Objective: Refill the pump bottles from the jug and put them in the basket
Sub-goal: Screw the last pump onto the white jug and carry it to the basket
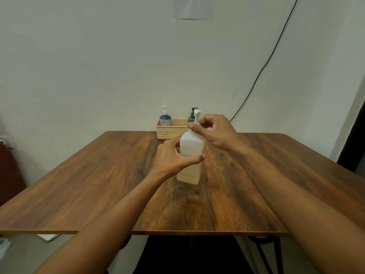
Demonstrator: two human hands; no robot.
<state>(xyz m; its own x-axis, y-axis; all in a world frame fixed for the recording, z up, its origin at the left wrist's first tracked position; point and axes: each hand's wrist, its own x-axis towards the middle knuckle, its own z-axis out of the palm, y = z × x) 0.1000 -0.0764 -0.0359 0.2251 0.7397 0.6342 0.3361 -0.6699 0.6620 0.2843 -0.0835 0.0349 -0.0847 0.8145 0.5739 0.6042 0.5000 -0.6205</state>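
Observation:
A translucent white square pump bottle [190, 147] stands upright in the middle of the wooden table [98, 175], with pale liquid in its lower part. My left hand [171, 157] wraps around the bottle's body. My right hand [215, 131] pinches the white pump collar at its neck. Behind it, against the wall, a cream plastic basket [167, 131] holds a dark blue pump bottle [165, 119] at its left end and a dark green pump bottle [192, 115] at its right, partly hidden by the white pump head. No jug is in view.
A black cable [266, 64] runs down the wall at the right. A sheet of paper [193, 7] is stuck high on the wall. A dark red object [7, 171] stands left of the table. The table's near edge crosses the lower frame.

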